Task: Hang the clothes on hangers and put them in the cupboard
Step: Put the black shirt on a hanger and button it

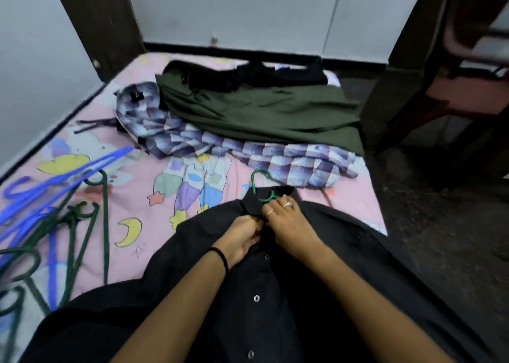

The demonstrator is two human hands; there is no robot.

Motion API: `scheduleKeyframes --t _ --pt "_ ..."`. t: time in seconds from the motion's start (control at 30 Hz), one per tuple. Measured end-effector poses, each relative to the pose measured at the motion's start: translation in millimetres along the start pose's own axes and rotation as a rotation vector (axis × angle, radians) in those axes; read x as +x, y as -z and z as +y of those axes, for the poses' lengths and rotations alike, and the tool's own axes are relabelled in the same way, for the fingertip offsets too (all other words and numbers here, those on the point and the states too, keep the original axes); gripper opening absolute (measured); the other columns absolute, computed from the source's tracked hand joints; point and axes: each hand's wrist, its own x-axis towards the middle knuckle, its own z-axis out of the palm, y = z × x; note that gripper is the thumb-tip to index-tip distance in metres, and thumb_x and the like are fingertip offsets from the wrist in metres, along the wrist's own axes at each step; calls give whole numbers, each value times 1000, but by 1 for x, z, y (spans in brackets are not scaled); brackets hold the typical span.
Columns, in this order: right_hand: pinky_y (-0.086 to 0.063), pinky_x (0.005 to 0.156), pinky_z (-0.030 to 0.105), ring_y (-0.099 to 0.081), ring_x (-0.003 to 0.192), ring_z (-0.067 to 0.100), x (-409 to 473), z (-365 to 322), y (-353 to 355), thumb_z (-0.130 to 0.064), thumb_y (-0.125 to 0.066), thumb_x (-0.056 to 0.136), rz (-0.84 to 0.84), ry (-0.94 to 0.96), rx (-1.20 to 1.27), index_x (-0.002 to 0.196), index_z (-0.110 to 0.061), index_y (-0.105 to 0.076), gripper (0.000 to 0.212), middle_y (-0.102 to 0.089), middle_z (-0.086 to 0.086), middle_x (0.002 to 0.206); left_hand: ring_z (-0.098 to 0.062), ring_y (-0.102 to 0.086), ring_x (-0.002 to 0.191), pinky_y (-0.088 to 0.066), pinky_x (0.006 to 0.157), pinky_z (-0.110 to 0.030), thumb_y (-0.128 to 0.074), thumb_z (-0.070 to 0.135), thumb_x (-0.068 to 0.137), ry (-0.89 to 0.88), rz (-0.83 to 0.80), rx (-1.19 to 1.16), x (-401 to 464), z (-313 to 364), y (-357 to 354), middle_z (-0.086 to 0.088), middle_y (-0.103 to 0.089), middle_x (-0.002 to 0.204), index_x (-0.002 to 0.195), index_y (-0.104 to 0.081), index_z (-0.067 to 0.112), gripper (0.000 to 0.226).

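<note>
Both hands meet just below the collar of a black button shirt [275, 293] spread at the bottom centre of the frame: left hand [242, 237] and right hand [289, 225] each pinch its placket. At far left lie blue and green hangers [55, 211] on the pink cartoon bedsheet [154, 186]. A green hanger hook [260, 182] pokes from the collar, with a checked shirt [192, 136] and an olive garment [261, 112] beyond.

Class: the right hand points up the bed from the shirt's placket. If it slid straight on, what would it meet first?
Probably the green hanger at the black shirt's collar, just beyond the right hand; depth is unclear.
</note>
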Motion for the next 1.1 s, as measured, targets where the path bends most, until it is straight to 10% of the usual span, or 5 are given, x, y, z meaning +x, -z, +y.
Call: scheduleKeyframes --t 0.13,0.37,0.63,0.9,1.1 --pt "-45 99 43 -60 104 31 -25 -25 17 -14 -75 63 -91 -179 117 108 -11 -61 47 -60 8 110 -13 -57 90 -44 77 -25 -47 6 96 -68 90 124 -31 -7 -4 -2 -63 94 97 -59 17 17" --pt "-25 111 37 -30 135 31 -102 -58 67 -35 -59 91 -420 -256 117 144 -11 -31 65 -29 11 147 -18 -56 113 -42 94 -25 -58 22 93 -245 170 804 -107 -41 15 -6 -57 127 131 -47 9 42" --pt "-28 109 46 -21 140 39 -202 -79 106 -27 -48 97 -607 -478 -106 151 -30 -16 62 -3 13 159 -25 -7 148 -7 118 -42 -45 71 85 -260 101 1744 -216 -118 37 -5 -6 161 153 -15 23 88" --pt "-44 60 15 -63 77 14 -191 -44 123 2 -44 78 -423 -720 638 113 -31 -66 52 -66 6 111 -26 -56 116 -44 92 -36 -43 17 99 -389 82 2032 -210 -155 39 -7 -57 128 135 -48 17 36" --pt "-38 102 41 -39 124 41 -189 -65 98 -11 -56 81 -347 -529 33 114 -4 -61 34 -36 17 140 -27 -14 147 -13 117 -43 -14 18 103 -331 -73 2102 -219 -177 43 -16 -13 159 153 -12 9 51"
